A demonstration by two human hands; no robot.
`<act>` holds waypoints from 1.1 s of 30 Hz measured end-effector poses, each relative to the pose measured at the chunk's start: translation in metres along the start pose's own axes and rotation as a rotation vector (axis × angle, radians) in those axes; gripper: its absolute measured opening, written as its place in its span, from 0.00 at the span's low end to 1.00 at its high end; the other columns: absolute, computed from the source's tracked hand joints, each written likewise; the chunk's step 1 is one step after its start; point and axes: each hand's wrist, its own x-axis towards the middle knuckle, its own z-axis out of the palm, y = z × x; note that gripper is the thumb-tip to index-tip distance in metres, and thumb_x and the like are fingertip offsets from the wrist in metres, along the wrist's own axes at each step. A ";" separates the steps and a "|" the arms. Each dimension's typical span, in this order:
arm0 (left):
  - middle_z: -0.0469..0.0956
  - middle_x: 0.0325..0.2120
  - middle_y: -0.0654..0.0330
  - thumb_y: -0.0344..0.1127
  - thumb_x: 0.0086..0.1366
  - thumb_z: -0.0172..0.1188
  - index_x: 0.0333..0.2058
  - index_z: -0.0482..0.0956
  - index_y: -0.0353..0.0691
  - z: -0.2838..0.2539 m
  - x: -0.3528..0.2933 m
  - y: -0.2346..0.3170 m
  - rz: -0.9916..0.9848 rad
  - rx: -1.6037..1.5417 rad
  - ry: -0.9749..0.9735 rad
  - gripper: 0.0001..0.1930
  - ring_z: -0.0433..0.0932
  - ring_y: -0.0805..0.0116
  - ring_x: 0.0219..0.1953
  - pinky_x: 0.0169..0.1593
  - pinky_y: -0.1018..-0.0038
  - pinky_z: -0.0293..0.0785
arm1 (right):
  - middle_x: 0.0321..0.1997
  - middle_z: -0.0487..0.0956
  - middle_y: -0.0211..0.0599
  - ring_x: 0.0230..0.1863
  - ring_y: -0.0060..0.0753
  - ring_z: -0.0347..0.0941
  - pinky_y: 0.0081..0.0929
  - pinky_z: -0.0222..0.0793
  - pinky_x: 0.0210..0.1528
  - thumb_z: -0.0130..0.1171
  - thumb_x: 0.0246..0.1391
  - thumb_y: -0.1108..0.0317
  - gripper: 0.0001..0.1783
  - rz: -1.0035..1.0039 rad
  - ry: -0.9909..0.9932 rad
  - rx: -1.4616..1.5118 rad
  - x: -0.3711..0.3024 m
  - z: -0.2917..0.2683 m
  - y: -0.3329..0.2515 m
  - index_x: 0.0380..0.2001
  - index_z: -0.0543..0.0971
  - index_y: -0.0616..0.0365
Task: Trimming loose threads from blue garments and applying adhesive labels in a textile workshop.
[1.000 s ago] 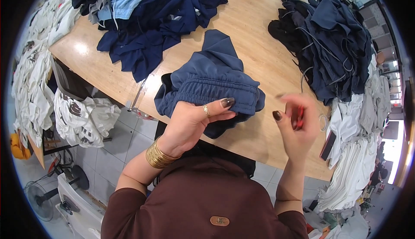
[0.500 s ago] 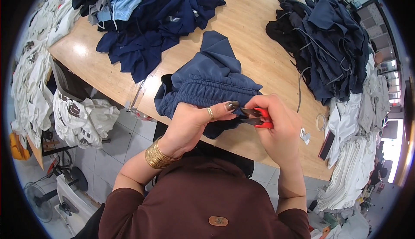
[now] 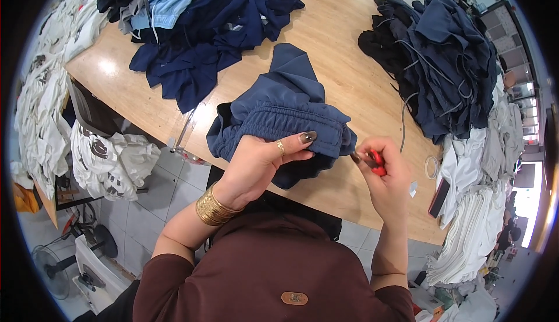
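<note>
My left hand (image 3: 250,164) is closed on the gathered elastic waistband of slate-blue shorts or trousers (image 3: 285,97), thumb on top of the band. The garment lies bunched near the table's front edge, its dark inner side folded under the hand. To its right, apart from the fabric, my right hand (image 3: 389,185) is wrapped round small red-handled thread snips (image 3: 378,163). Most of the blades is hidden by the fingers.
Navy and light-blue garments (image 3: 198,48) are heaped at the far left of the wooden table (image 3: 338,36). A dark blue pile with cords (image 3: 442,71) stands at the right. White garments (image 3: 471,229) lie beyond the right edge; a dark flat object (image 3: 439,197) rests there.
My right hand has drawn the snips away from the waistband, to the right and slightly down. My left hand keeps its hold, and the waistband's right end now shows uncovered.
</note>
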 end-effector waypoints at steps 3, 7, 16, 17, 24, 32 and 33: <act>0.78 0.40 0.54 0.26 0.61 0.56 0.41 0.76 0.26 0.002 0.003 0.000 -0.021 0.000 0.013 0.11 0.77 0.67 0.42 0.48 0.72 0.76 | 0.32 0.73 0.34 0.30 0.27 0.71 0.19 0.65 0.29 0.67 0.36 0.77 0.22 0.026 0.054 0.024 -0.004 0.002 -0.005 0.40 0.75 0.58; 0.77 0.41 0.54 0.24 0.62 0.55 0.45 0.74 0.27 0.009 0.003 0.004 -0.025 -0.030 -0.100 0.12 0.77 0.68 0.44 0.50 0.73 0.74 | 0.43 0.74 0.43 0.40 0.36 0.74 0.23 0.71 0.39 0.63 0.38 0.78 0.24 -0.053 0.279 -0.030 0.001 0.045 0.017 0.44 0.75 0.59; 0.66 0.52 0.53 0.30 0.45 0.69 0.49 0.72 0.38 0.025 0.025 0.012 1.075 1.336 -0.032 0.30 0.62 0.50 0.56 0.58 0.64 0.60 | 0.21 0.72 0.19 0.24 0.09 0.62 0.11 0.57 0.26 0.59 0.53 0.72 0.07 0.372 -0.018 0.725 0.032 -0.015 -0.003 0.25 0.77 0.64; 0.70 0.48 0.55 0.28 0.52 0.65 0.48 0.72 0.35 0.021 0.038 0.007 0.993 1.291 -0.123 0.24 0.68 0.60 0.52 0.55 0.70 0.63 | 0.20 0.71 0.19 0.23 0.09 0.61 0.11 0.56 0.26 0.59 0.53 0.72 0.07 0.307 -0.117 0.695 0.033 -0.018 -0.004 0.24 0.77 0.63; 0.66 0.26 0.73 0.35 0.69 0.47 0.33 0.72 0.35 0.012 0.052 0.032 0.200 0.803 -0.556 0.10 0.61 0.85 0.31 0.37 0.87 0.60 | 0.18 0.68 0.19 0.20 0.09 0.59 0.13 0.50 0.22 0.58 0.51 0.73 0.11 0.329 0.014 0.723 0.032 -0.041 0.014 0.17 0.72 0.57; 0.61 0.21 0.73 0.37 0.69 0.47 0.27 0.70 0.34 0.020 0.040 0.047 0.421 0.963 -0.396 0.13 0.55 0.85 0.26 0.29 0.85 0.55 | 0.13 0.62 0.16 0.15 0.07 0.53 0.15 0.44 0.18 0.59 0.52 0.70 0.17 0.342 0.178 0.752 0.028 -0.043 0.004 0.12 0.67 0.54; 0.61 0.21 0.73 0.36 0.69 0.47 0.28 0.70 0.34 0.020 0.040 0.048 0.448 0.972 -0.385 0.13 0.55 0.85 0.26 0.29 0.86 0.55 | 0.13 0.62 0.16 0.14 0.07 0.53 0.15 0.43 0.17 0.59 0.52 0.70 0.17 0.328 0.203 0.747 0.028 -0.043 0.003 0.12 0.67 0.54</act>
